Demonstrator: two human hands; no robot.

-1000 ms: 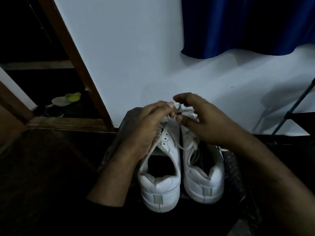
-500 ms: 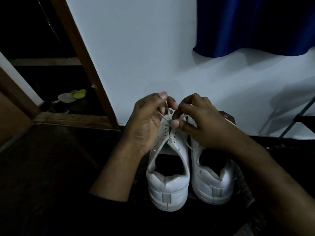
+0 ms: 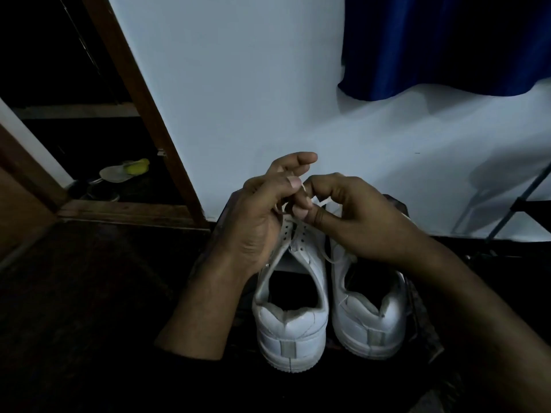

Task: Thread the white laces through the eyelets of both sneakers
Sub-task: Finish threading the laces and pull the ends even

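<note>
Right now both hands meet over the front of the left sneaker (image 3: 290, 323), which stands heel toward the camera on the dark floor (image 3: 74, 308), touching or almost touching the right sneaker (image 3: 368, 317) beside it. The left hand (image 3: 262, 222) curls round the eyelet flap, its thumb and a finger pressed to the white lace (image 3: 320, 202) – probably to steady the shoe's upper and keep the eyelets open. The right hand (image 3: 354, 219) pinches the lace between thumb and forefinger just above the eyelets, a sensible hold for steering the tip into a hole. A loose run of lace hangs from under this hand down across the gap between the shoes.

Several eyelets nearer the ankle on the left sneaker show as bare holes, so I judge the threading there far from done; whether the right sneaker has any lace in it I cannot tell, since the hand covers its front. Both shoe openings look dark, nothing visible inside. Both shoes sit close to the white wall (image 3: 238, 99) at the floor's far edge.
</note>
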